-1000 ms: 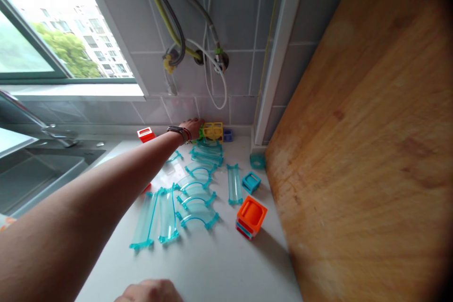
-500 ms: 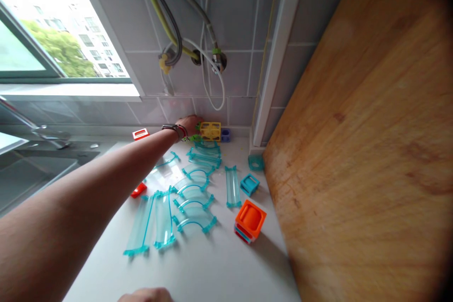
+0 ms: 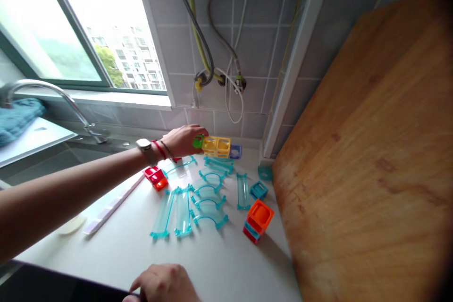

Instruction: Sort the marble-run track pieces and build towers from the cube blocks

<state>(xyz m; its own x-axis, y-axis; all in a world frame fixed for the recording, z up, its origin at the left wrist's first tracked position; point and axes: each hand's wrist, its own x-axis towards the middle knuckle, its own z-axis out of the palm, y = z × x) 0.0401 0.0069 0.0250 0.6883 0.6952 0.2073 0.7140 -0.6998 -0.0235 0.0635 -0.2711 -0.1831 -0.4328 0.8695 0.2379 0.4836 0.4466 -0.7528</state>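
My left hand [image 3: 187, 138] is closed around a green toy block [image 3: 198, 141] by the back wall. To the right of that block, in line with it, are yellow hollow blocks [image 3: 216, 146] and a purple block [image 3: 235, 152]; I cannot tell whether they are joined. Low in view, my right hand [image 3: 164, 284] is curled at the counter's front edge, and whatever its fingers may grip is hidden. Between the hands lie several clear teal curved track pieces [image 3: 208, 219] and straight track pieces [image 3: 183, 212].
An orange block stack [image 3: 259, 219] stands near the wooden board [image 3: 354, 151] on the right, with a teal block [image 3: 259, 190] behind it. Red blocks [image 3: 155, 177] and a pale strip [image 3: 113, 205] lie on the left. Further left are a sink and faucet [image 3: 76, 106].
The view has shifted, showing more of the counter's left side and front edge. My left hand stays by the green block, now more fully visible. More of my right hand shows.
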